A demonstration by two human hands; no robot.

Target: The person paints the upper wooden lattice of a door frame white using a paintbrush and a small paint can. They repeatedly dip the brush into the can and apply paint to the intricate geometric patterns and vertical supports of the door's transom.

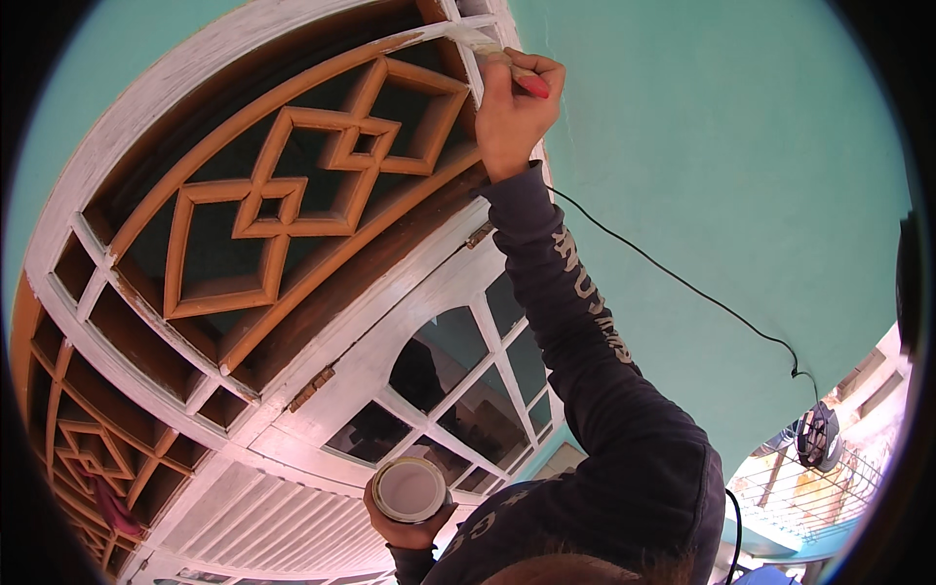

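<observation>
My right hand (517, 115) is raised high on a dark-sleeved arm, its fingers closed round a paintbrush (532, 86) with a red handle end. The brush's bristles meet the upper right corner of the arched wooden frame (249, 37), where white paint covers the wood. Lower down, my left hand (402, 526) grips an open round can (409, 489) of whitish paint from below. Inside the arch sits a brown lattice of interlocking diamonds (283, 210), unpainted except for white along part of its upper edge.
Below the arch are white hinged shutters (468, 385) with glass panes. A second brown lattice (93, 448) and a dark red cloth (115, 505) are at lower left. A black cable (682, 281) hangs across the turquoise wall (702, 146). A wire grille (809, 492) stands at lower right.
</observation>
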